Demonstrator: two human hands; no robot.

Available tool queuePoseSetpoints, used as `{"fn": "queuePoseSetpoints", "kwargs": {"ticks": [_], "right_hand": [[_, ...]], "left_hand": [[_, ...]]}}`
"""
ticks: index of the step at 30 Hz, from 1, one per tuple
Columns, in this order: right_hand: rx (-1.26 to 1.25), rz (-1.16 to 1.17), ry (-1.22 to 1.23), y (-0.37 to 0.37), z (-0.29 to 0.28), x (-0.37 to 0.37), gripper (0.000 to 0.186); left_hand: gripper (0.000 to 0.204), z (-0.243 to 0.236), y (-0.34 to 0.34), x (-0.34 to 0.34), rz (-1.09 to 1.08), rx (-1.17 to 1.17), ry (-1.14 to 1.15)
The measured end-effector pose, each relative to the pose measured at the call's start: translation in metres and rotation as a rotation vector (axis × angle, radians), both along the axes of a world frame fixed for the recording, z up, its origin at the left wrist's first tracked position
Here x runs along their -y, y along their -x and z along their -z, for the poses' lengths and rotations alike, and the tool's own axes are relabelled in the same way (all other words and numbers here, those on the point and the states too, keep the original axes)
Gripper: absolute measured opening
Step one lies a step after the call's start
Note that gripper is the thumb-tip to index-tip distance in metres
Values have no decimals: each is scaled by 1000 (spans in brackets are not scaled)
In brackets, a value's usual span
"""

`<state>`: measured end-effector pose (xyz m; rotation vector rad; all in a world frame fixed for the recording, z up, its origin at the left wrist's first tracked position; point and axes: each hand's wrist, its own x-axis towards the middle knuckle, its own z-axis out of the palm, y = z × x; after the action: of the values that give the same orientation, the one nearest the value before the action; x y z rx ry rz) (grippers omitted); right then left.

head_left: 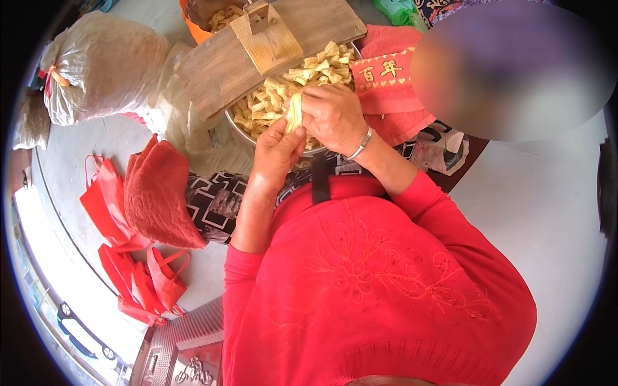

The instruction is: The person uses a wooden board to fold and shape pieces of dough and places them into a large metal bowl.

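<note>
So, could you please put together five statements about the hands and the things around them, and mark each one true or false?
1. The left hand and the right hand both hold a pale yellow strip. True.
2. Jewellery is worn just behind the left hand. False: a silver bracelet sits just behind the right hand.
3. A wooden board lies across part of the round metal basin. True.
4. The basin is filled with red pieces. False: it holds pale yellow knotted pieces.
5. Several red bags lie to the left of the person. True.
</note>
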<state>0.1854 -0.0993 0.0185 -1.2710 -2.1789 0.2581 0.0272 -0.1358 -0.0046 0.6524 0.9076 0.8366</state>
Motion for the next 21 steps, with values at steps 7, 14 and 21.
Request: {"fn": "queuePoseSetpoints", "kwargs": {"ticks": [7,14,21], "right_hand": [[-192,52,460,-6,21,8,27],[-1059,-21,1220,-8,55,13,29],[-1218,-114,1337,-2,42,18,13]], "left_hand": [[14,1,-5,3,-136,-1230,-1010],[35,9,-6,-2,-194,-1106,-1123],[43,-6,2,5,-29,-720,-848]]}}
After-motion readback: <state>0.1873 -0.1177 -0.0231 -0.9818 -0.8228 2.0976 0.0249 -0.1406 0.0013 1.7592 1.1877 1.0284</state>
